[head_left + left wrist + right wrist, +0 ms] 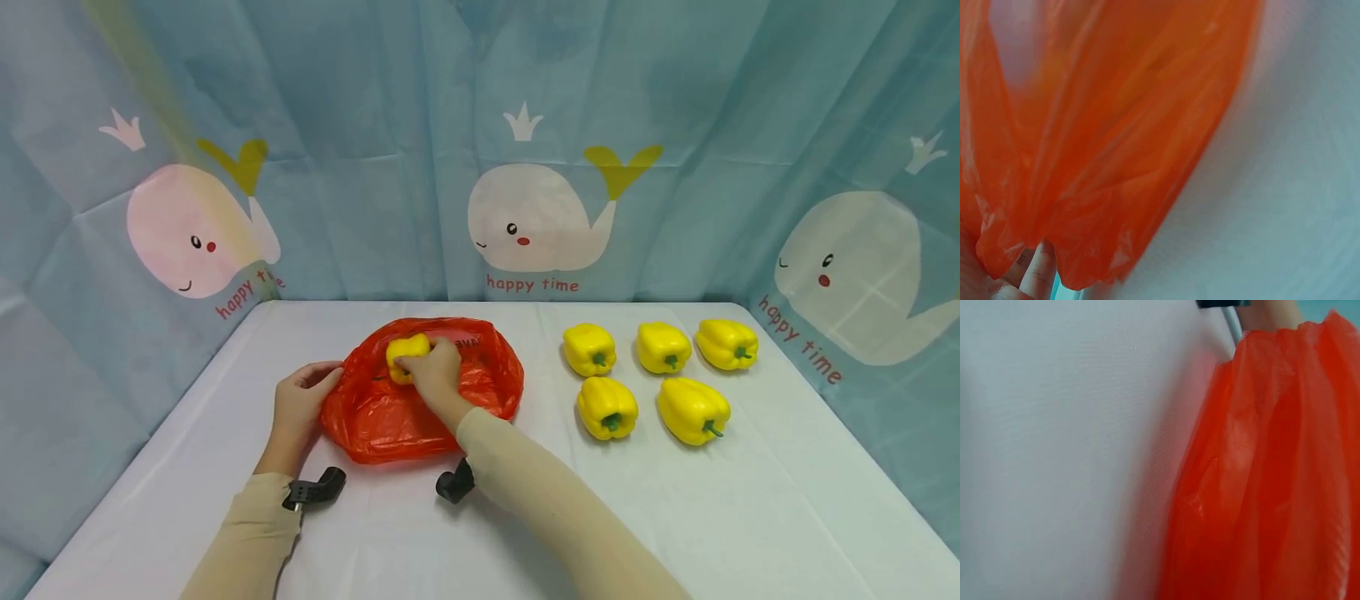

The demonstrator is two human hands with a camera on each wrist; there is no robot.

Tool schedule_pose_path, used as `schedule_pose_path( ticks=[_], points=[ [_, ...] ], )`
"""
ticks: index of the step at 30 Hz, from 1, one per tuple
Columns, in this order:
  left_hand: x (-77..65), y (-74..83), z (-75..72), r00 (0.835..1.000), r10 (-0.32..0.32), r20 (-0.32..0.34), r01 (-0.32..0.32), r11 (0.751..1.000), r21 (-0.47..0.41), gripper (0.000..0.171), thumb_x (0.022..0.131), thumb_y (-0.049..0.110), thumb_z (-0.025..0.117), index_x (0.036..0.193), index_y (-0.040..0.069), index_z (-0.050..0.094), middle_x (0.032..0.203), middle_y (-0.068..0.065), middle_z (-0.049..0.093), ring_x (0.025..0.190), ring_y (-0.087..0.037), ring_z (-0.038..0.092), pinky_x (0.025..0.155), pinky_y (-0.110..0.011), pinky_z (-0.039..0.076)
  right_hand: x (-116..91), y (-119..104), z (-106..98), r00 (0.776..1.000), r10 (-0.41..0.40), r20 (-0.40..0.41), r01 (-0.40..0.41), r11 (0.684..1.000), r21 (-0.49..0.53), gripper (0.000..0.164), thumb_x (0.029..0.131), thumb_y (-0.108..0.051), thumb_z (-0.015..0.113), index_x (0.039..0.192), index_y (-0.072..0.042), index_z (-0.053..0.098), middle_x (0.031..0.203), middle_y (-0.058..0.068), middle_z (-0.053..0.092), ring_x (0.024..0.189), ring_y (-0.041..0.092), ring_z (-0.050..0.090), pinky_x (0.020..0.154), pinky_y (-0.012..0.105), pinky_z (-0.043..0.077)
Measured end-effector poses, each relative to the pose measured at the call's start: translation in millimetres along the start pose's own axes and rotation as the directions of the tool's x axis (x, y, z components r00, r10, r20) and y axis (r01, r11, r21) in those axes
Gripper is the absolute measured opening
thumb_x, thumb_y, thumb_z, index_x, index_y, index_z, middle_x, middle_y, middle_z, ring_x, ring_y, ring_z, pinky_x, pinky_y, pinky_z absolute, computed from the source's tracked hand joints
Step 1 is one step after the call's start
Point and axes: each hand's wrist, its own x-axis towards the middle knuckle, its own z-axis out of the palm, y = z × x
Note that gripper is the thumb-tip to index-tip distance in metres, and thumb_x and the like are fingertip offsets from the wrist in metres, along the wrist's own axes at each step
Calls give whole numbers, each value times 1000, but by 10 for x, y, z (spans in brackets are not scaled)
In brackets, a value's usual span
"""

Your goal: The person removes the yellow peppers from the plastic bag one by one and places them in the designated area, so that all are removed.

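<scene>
A red plastic bag (405, 425) lies spread open on the white table, its mouth facing up. My left hand (298, 408) pinches the bag's left rim between thumb and fingers. In the left wrist view the gathered bag (1141, 156) hides most of that hand, with a few fingers (1040, 272) showing at the bottom. Over the bag's opening, my right hand (435, 375) grips a yellow bell pepper (405, 348). The right wrist view has only the bag's side (1260, 487); the right hand and pepper are hidden there.
Several yellow bell peppers with green stems stand to the right of the bag, including a front one (607, 408) and a far-right one (726, 344). A blue curtain (375, 225) with whale prints borders the white table (787, 483) at the back and sides.
</scene>
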Motion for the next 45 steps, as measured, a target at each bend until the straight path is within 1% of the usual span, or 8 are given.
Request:
schedule_pose_path(
  ticks=[5, 10, 16, 25, 32, 38, 41, 45],
  points=[
    [-7, -26, -16, 1000, -5, -6, 4, 1000, -14, 50, 93, 47, 66, 129, 12, 66, 119, 3, 65, 104, -5, 59, 80, -9, 54, -45, 13, -100, 998, 30, 59, -31, 999, 19, 52, 80, -16, 83, 125, -1, 59, 118, 12, 65, 102, 25, 63, 88, 39, 60],
    [-27, -28, -40, 1000, -2, -9, 1, 1000, -19, 50, 93, 47, 66, 129, 13, 66, 120, 2, 65, 104, -6, 58, 80, -10, 54, -73, 38, -230, 995, 37, 94, -36, 999, -15, 56, 80, -19, 82, 128, -2, 59, 120, 12, 64, 103, 25, 62, 90, 39, 59],
    [-46, -41, -59, 1000, 3, -15, -3, 1000, -14, 49, 93, 45, 65, 129, 11, 65, 109, 13, 64, 103, -5, 58, 79, -9, 53, -100, 42, -377, 992, 16, 125, -9, 998, -60, 59, 80, -24, 84, 129, -4, 60, 122, 11, 64, 105, 24, 62, 92, 37, 59],
    [-27, -15, -34, 1000, -12, -12, 11, 1000, -27, 50, 92, 45, 67, 129, 12, 66, 111, 11, 65, 103, -5, 58, 79, -9, 54, -186, -1, -632, 986, -6, 166, 20, 997, -80, 63, 79, -27, 84, 133, -7, 59, 130, 9, 61, 114, 25, 57, 98, 39, 56],
    [-32, 10, -55, 1000, 7, -11, -7, 1000, -28, 49, 93, 43, 67, 129, 9, 66, 102, 19, 64, 99, -3, 59, 78, -8, 53, -254, -41, -806, 977, -35, 210, 51, 996, -72, 63, 79, -28, 84, 133, -8, 59, 131, 10, 60, 115, 26, 56, 97, 39, 56],
    [-25, 13, -17, 1000, 4, 0, -4, 999, -44, 50, 93, 44, 67, 129, 10, 65, 109, 12, 64, 102, -5, 59, 79, -9, 54, -281, -52, -987, 977, -50, 205, 69, 994, -89, 62, 80, -27, 83, 134, -8, 59, 132, 9, 61, 118, 25, 55, 97, 38, 56],
    [-19, 8, -6, 1000, -8, -9, 8, 999, -41, 49, 93, 44, 66, 129, 11, 65, 112, 9, 64, 103, -6, 59, 79, -9, 54, -306, -65, -1075, 975, -56, 214, 77, 993, -94, 62, 80, -26, 83, 134, -7, 59, 133, 9, 61, 120, 25, 54, 100, 39, 54],
    [-13, 12, 3, 1000, -2, -14, 1, 999, -37, 48, 93, 44, 66, 128, 11, 66, 111, 10, 65, 101, -5, 59, 78, -9, 54, -336, -76, -1175, 975, -52, 214, 76, 992, -101, 63, 80, -27, 83, 135, -8, 60, 135, 9, 61, 122, 25, 53, 103, 41, 52]
  ],
)
